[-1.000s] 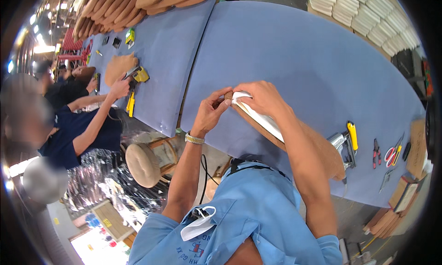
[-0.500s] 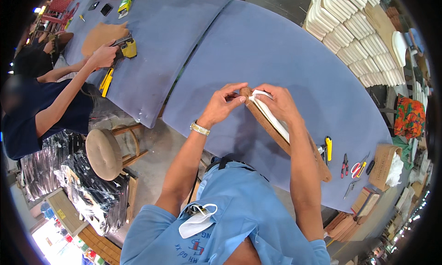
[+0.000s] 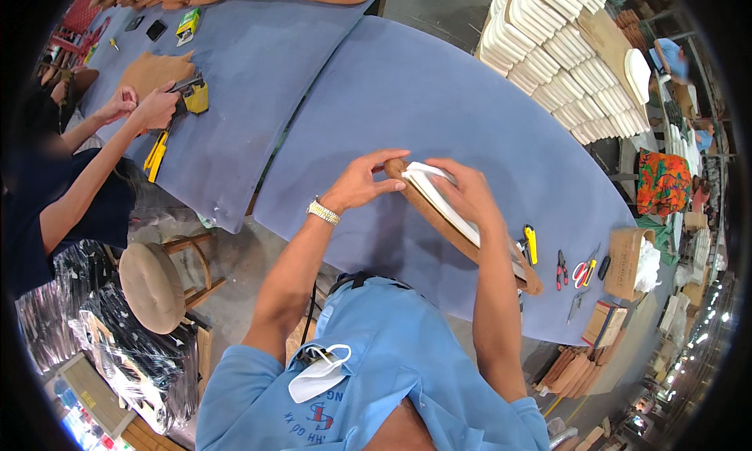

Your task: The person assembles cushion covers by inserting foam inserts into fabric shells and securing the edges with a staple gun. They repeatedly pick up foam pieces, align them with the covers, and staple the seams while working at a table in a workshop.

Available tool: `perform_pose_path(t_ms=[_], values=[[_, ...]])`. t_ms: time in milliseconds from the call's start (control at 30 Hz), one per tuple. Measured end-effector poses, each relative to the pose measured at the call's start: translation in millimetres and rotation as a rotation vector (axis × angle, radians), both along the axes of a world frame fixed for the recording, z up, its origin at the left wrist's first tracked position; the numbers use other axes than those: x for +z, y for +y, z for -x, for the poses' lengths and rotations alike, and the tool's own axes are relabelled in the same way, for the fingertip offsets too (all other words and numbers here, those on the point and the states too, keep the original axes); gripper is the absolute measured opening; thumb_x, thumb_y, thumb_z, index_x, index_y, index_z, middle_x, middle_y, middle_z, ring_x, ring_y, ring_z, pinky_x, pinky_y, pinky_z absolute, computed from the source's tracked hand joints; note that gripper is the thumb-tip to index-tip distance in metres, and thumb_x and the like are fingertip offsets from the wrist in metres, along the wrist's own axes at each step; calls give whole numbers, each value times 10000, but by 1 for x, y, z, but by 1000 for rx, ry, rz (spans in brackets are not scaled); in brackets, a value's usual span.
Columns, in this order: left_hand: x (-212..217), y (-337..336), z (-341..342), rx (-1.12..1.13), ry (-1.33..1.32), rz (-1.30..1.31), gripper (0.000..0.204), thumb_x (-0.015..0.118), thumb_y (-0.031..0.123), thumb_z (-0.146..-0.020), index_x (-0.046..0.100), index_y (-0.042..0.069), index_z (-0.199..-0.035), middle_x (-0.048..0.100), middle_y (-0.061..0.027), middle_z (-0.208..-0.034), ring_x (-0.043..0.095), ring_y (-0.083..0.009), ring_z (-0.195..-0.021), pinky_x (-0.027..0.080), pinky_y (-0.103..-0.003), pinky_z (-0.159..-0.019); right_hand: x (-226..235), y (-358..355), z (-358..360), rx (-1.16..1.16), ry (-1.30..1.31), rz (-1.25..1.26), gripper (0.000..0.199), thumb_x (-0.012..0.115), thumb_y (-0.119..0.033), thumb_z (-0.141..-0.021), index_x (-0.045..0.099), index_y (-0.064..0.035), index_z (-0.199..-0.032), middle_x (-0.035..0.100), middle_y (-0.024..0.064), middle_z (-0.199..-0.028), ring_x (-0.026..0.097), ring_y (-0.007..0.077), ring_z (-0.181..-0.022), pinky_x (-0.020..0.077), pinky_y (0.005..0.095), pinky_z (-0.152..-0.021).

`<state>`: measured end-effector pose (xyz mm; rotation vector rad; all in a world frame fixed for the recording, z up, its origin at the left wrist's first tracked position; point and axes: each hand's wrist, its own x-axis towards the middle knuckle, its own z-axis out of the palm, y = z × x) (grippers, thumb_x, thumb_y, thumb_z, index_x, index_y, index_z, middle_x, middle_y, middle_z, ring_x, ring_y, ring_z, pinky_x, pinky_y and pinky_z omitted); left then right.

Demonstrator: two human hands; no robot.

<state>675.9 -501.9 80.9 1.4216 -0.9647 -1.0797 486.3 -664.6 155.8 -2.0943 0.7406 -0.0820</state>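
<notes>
two hands on one long brown panel here, it lies flat on the blue counter right in front of the person. left hand pinches the rounded far end of the panel, fingers curled around it. right hand is pressed down on the white foam strip that sits on top of the panel, fingers closed over its near end. just beside the panel's other end there's a yellow utility knife, then red pliers and scissors a bit further out. stacks of white foam pieces sit at the far edge. on the next counter over another person's hand grips a yellow tool. a round stool stands between.
</notes>
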Motion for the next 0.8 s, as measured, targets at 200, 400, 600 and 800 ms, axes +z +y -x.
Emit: perform_pose_path(t_ms=[200,400,600,800], values=[[29,42,31,64,-268,-18,520,851,327,-831,710,165,-1304,691,-49,-1215,627,-245,-1107,539,-401,-949,33,22,104,-90,-195,-12,271,722,-62,-911,727,-35,-1180,760,107,-1143,712,258,-1026,548,376,-936],[48,95,76,160,-451,56,495,855,381,-805,744,204,-1254,696,-20,-1155,623,-252,-1055,541,-386,-902,63,85,58,58,-157,345,254,761,-84,-852,747,-47,-1103,711,101,-1237,684,296,-1052,506,401,-976],[27,139,103,249,-468,9,493,833,394,-815,742,199,-1258,693,-26,-1158,628,-272,-1050,534,-389,-909,25,125,56,371,-64,352,232,741,-61,-874,762,-83,-1104,729,66,-1173,661,286,-1036,487,398,-892],[-3,171,127,313,-369,-86,490,839,352,-823,741,171,-1268,712,-62,-1102,653,-270,-985,536,-397,-852,-10,162,67,260,-142,267,243,736,-58,-863,774,-126,-1094,748,18,-1097,652,242,-983,443,396,-858]])
